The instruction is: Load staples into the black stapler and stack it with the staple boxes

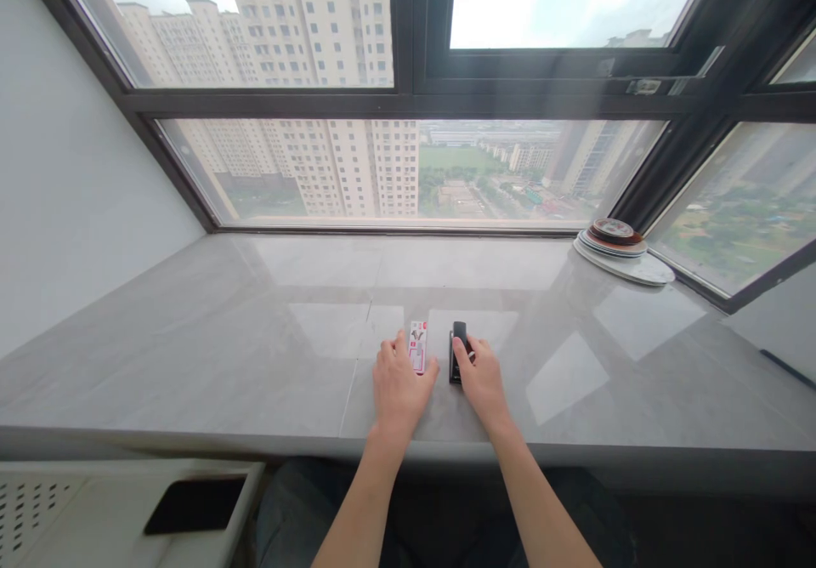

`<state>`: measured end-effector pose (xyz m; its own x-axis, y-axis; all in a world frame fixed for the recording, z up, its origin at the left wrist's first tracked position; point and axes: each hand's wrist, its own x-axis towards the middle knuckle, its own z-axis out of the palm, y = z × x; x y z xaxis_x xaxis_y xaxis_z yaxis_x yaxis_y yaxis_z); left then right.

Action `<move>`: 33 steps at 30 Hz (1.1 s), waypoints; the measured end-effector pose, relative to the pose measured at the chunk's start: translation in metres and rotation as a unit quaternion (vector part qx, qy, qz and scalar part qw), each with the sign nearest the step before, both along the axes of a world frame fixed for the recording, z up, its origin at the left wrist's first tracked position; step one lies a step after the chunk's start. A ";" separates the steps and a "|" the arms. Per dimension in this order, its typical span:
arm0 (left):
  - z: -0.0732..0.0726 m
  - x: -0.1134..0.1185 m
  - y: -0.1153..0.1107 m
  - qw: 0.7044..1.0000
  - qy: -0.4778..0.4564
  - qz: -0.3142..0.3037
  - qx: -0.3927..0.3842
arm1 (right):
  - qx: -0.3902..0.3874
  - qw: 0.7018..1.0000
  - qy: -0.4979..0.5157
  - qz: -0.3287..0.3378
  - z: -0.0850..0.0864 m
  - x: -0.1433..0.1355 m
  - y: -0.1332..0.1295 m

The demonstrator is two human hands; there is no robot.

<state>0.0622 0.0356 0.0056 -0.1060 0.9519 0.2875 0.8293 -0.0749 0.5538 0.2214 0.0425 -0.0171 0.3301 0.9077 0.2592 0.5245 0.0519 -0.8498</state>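
Stapler in R hand, L hand round the box

Your R hand is closed on what looks like a black stapler, thumb on top, fingers at its R side, partly hidden. It's on the bench, long side pointing twd the window, approx. upright.

Your L hand is part-open about the small pink-and-white box: fingers just L of it, thumb spread off its near R corner. No firm hold visible; can't tell if the fingertips touch. Box lies on the bench betw. your hands, just L of the stapler w/ a gap.

Step in hand, my read: handling the stapler w/ the R, L at the box, prob. positioning or getting a grip. Next move, IMO, calls for a steady R grip; for the box, bring L thumb and fingers in on its long sides, w/o knocking the stapler.

Stack of plates is well apart, far R corner.
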 end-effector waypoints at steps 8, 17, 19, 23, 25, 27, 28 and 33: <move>-0.009 -0.050 0.016 0.999 -0.019 0.036 0.011 | -0.025 0.999 0.028 -0.004 -0.007 0.041 -0.025; -0.002 -0.121 0.098 0.992 0.021 0.118 -0.048 | -0.021 0.999 0.025 -0.008 -0.002 0.038 -0.027; 0.000 -0.123 0.098 0.992 0.021 0.120 -0.043 | -0.025 0.999 0.026 -0.005 -0.002 0.038 -0.027; -0.006 -0.137 0.070 0.990 0.035 0.138 -0.020 | -0.029 0.999 0.027 0.001 -0.001 0.037 -0.027; -0.011 -0.151 0.051 0.988 0.056 0.142 -0.014 | -0.030 0.999 0.024 0.001 -0.001 0.035 -0.027; -0.014 -0.162 0.035 0.988 0.076 0.131 -0.012 | -0.032 0.999 0.019 0.000 0.000 0.034 -0.027; -0.014 -0.163 0.028 0.989 0.082 0.125 -0.010 | -0.032 0.999 0.014 -0.001 0.000 0.033 -0.027; 0.003 -0.117 0.004 0.993 0.069 0.082 0.056 | -0.029 0.999 0.016 0.005 0.000 0.032 -0.028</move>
<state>-0.0548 0.0394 0.0089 -0.2085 0.8865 0.4131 0.9026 0.0118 0.4304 0.2533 0.0150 -0.0170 0.3284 0.9241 0.1951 0.4962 0.0070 -0.8682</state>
